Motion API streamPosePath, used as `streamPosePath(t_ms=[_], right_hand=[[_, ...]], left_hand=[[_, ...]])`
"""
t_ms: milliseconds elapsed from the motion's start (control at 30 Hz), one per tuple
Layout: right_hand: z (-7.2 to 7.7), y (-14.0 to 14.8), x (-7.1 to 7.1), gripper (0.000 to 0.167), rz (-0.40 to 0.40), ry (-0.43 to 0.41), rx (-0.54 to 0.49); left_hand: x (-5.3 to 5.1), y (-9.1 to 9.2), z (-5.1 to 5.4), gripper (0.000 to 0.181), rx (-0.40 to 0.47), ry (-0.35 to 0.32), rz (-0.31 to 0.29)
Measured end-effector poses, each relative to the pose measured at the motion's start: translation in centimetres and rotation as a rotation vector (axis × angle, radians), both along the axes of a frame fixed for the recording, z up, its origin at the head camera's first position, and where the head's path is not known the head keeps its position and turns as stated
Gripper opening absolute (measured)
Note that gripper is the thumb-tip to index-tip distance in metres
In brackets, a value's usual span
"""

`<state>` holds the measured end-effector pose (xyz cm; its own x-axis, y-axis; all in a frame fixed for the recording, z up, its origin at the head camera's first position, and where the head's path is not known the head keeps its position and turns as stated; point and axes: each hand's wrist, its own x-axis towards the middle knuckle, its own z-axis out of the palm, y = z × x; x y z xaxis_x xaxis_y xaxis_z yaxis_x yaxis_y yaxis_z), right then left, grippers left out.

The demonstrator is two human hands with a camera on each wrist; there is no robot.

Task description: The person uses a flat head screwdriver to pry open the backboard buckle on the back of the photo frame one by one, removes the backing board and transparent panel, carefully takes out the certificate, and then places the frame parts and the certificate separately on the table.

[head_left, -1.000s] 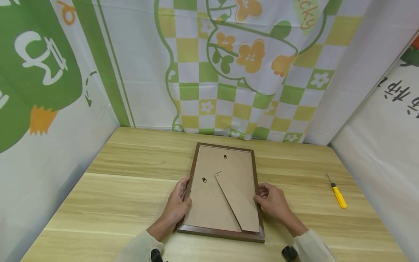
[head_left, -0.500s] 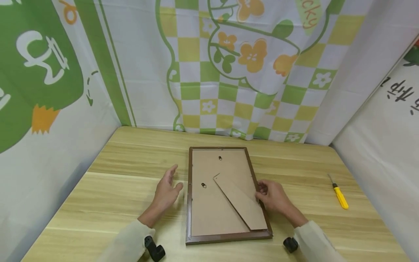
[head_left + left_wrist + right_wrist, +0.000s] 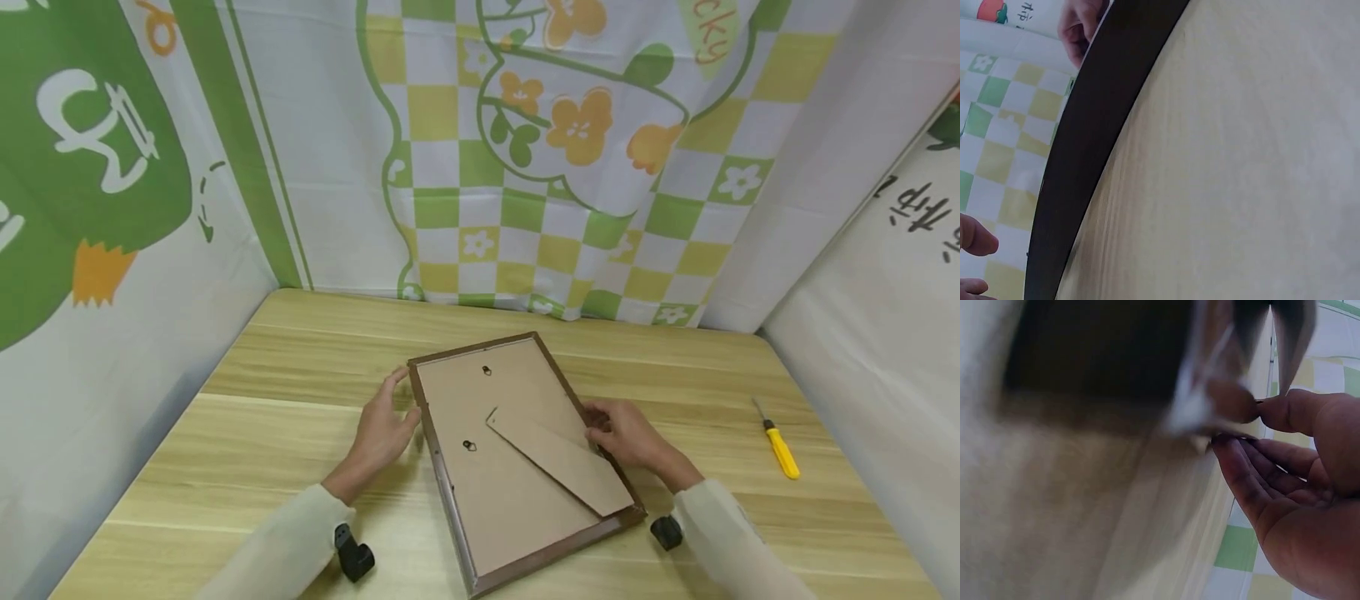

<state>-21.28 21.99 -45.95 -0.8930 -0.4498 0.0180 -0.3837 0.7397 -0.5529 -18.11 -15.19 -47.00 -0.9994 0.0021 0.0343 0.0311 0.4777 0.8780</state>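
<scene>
A brown picture frame lies back side up, turned at an angle, with a beige backing board, two small metal hangers and a flat stand leg. On its right edge, my right hand pinches the rim between thumb and fingers; in the right wrist view the hand has its thumb above the edge and fingers beneath. Beside the upper left edge is my left hand, thumb and fingers spread; whether a fingertip touches the rim cannot be told. The left wrist view shows the dark frame side.
A yellow-handled screwdriver lies on the right part of the wooden table. Patterned cloth hangs behind the table, and printed sheets stand at both sides. A black device is strapped near each wrist.
The frame has turned counterclockwise, its lower end swinging right. My left hand let go of the left rim, moved away, and is now close beside the upper left edge. My right hand has kept its hold.
</scene>
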Motion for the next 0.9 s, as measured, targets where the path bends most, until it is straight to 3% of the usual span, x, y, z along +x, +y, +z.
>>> streamPosePath(t_ms=[233, 333, 633, 900], right_hand=[[0.5, -0.3, -0.5, 0.041, 0.031, -0.041, 0.044], [0.7, -0.5, -0.6, 0.041, 0.054, -0.035, 0.059], [0.8, -1.2, -1.1, 0.039, 0.100, 0.032, 0.122], [0.9, -2.0, -1.7, 0.039, 0.125, 0.053, 0.151]], left_hand=[[-0.8, 0.3, 0.1, 0.062, -0.121, 0.118, 0.005], [-1.3, 0.2, 0.4, 0.060, -0.156, 0.131, -0.007], [-2.3, -0.3, 1.7, 0.062, -0.265, 0.042, -0.118], [-1.9, -0.6, 1.6, 0.054, -0.337, 0.032, -0.245]])
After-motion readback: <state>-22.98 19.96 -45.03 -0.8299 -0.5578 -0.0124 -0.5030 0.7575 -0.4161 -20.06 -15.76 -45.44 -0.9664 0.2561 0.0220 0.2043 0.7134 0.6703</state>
